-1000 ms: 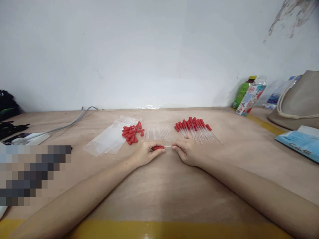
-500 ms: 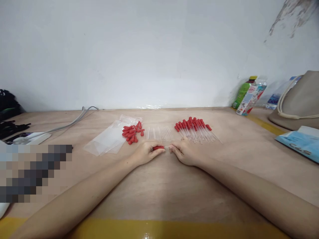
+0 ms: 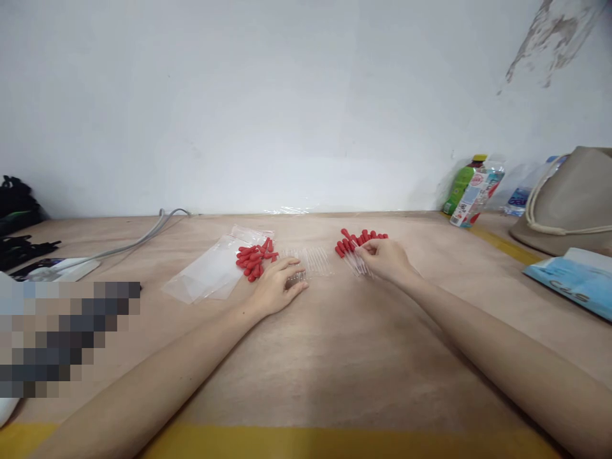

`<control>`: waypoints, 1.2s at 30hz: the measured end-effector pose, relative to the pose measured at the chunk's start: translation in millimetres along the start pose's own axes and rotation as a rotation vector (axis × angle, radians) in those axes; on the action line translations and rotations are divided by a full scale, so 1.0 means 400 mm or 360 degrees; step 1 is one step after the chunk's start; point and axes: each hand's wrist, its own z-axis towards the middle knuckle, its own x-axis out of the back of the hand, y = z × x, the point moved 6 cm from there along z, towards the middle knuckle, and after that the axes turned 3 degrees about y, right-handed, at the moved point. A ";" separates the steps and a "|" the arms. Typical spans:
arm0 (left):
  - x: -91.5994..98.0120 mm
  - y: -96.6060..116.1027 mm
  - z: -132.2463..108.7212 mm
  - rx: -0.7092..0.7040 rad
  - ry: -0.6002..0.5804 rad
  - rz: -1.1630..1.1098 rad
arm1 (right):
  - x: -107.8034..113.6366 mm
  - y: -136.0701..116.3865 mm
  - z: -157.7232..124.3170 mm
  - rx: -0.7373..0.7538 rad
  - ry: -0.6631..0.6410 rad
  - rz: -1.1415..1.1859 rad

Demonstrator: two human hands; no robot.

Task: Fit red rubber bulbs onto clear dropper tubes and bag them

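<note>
My right hand (image 3: 386,259) pinches the clear tube of a dropper (image 3: 346,234) whose red bulb points up and to the left. It is at a row of droppers with red bulbs (image 3: 342,248), their clear tubes pointing toward me; my hand covers part of the row. My left hand (image 3: 273,288) rests on the table with thumb and fingers apart and nothing in its grasp. Just beyond it lies a heap of loose red rubber bulbs (image 3: 248,260). Several bare clear tubes (image 3: 316,260) lie side by side between the heap and the row, a few partly behind my left fingers.
Clear plastic bags (image 3: 205,268) lie left of the bulbs. A grey cable (image 3: 148,233) crosses the table at the left. Farther right are a green bottle (image 3: 459,188), a carton-like patterned bottle (image 3: 473,197), a beige hat (image 3: 568,197) and a blue packet (image 3: 568,280).
My hands, together on one dropper before, have come apart. The left let go and opened; the right carried the dropper right and away from me to the row.
</note>
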 end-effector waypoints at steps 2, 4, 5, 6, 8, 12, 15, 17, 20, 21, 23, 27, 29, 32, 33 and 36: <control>-0.008 -0.018 0.003 0.0038 -0.0021 0.0016 | 0.001 0.017 0.024 -0.0145 0.0088 -0.0142; -0.011 -0.032 0.006 0.0035 -0.0028 0.0013 | -0.011 0.017 0.038 -0.0186 0.0125 -0.0258; -0.010 -0.036 0.007 0.0020 -0.0032 0.0006 | -0.021 0.015 0.042 -0.0184 0.0125 -0.0305; -0.008 -0.039 0.009 0.0006 -0.0033 0.0001 | -0.033 0.012 0.044 -0.0171 0.0117 -0.0351; -0.004 -0.040 0.011 -0.0014 -0.0045 -0.0008 | -0.054 0.008 0.046 -0.0130 0.0096 -0.0427; -0.001 -0.035 0.009 0.0004 -0.0084 0.0008 | -0.076 0.012 0.045 -0.0089 0.0095 -0.0505; -0.001 -0.029 0.007 -0.0009 -0.0071 0.0033 | -0.076 0.004 0.036 -0.0030 0.0142 -0.0510; 0.005 -0.029 0.008 -0.0007 0.0006 0.0084 | -0.077 -0.017 0.022 0.0062 0.0178 -0.0454; 0.028 -0.038 0.011 0.0113 0.0206 0.0249 | -0.088 -0.065 -0.004 0.0230 0.0191 -0.0379; 0.038 -0.044 0.012 0.0179 0.0273 0.0311 | -0.094 -0.080 -0.011 0.0269 0.0181 -0.0377; 0.062 -0.059 0.013 0.0324 0.0403 0.0428 | -0.107 -0.103 -0.017 0.0283 0.0155 -0.0410; 0.107 -0.119 0.008 0.0659 0.0561 0.0612 | -0.130 -0.115 -0.005 0.0141 0.0033 -0.0549; 0.110 -0.167 0.003 0.0854 0.0510 0.0580 | -0.138 -0.115 0.001 0.0091 -0.0039 -0.0606; 0.086 -0.230 -0.001 0.1009 0.0345 0.0305 | -0.140 -0.117 0.003 0.0085 -0.0086 -0.0645; 0.076 -0.241 0.001 0.1005 0.0301 0.0222 | -0.140 -0.118 0.002 0.0089 -0.0103 -0.0650; 0.057 -0.248 0.013 0.0944 0.0247 0.0115 | -0.134 -0.117 -0.005 0.0101 -0.0140 -0.0656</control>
